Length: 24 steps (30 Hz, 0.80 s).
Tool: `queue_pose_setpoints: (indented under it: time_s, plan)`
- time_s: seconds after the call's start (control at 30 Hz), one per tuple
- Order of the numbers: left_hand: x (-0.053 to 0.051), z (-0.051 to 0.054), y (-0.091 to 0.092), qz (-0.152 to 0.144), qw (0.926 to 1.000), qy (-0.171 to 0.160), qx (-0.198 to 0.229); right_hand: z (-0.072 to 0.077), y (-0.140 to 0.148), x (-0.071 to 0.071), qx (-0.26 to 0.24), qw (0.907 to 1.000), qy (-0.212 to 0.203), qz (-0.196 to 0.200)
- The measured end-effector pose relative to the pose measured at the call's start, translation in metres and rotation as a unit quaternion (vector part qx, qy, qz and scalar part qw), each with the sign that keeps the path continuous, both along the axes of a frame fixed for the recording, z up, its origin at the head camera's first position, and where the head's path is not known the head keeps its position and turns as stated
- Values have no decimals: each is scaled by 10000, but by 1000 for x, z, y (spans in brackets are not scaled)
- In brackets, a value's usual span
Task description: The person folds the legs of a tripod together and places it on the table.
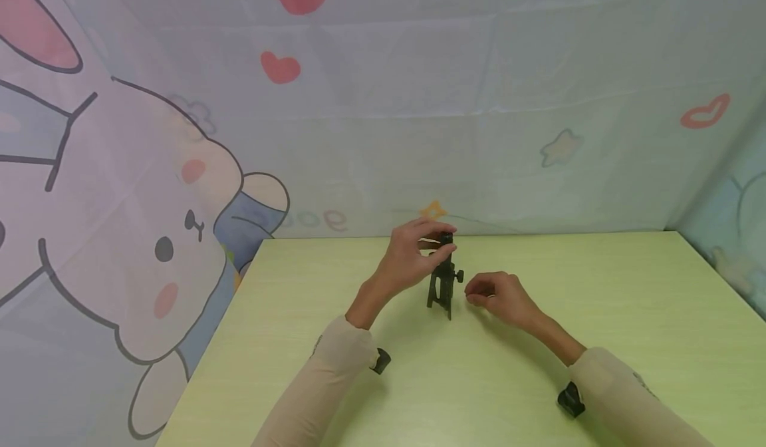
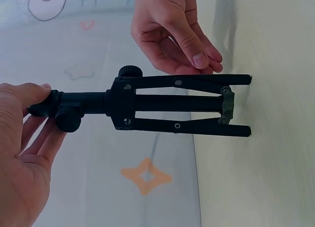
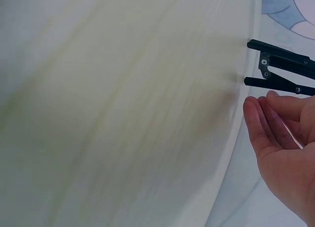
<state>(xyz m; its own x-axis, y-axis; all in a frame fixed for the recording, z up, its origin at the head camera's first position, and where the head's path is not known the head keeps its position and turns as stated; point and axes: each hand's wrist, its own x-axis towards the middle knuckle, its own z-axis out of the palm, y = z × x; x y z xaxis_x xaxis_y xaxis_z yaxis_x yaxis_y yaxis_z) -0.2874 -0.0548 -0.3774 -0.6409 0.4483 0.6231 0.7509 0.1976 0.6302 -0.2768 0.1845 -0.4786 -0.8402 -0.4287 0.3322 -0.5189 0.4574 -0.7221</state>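
A small black tripod [image 1: 443,284] stands roughly upright over the table with its legs drawn fairly close together. My left hand [image 1: 413,254] holds the tripod's top between thumb and fingers. In the left wrist view, the tripod [image 2: 172,103] shows round knobs on its neck and body, and short braces between the legs. Whether the leg tips touch the table is hard to tell. Just right of the legs is my right hand [image 1: 503,297], its fingers loosely bent and thumb near the fingertips, holding nothing. The right wrist view shows that hand [image 3: 285,138] beside the leg ends [image 3: 280,86].
The light yellow-green table [image 1: 598,287] reaches back to a fabric backdrop [image 1: 479,101] with printed hearts, stars and a large rabbit. A dark band [image 1: 571,399] is at the right sleeve, and another dark piece [image 1: 380,360] at the left sleeve.
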Motion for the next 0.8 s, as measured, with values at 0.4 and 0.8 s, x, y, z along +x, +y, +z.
queue_pose_setpoints:
  time_s: [0.4,0.8]
  plan:
    - [3,3,-2,-85,10000,-30,23,-1,-10,-6,17,10000,-17,-20]
    - [3,2,-1,-190,9995,-212,143,1,-16,-9,-91,9998,-173,-105]
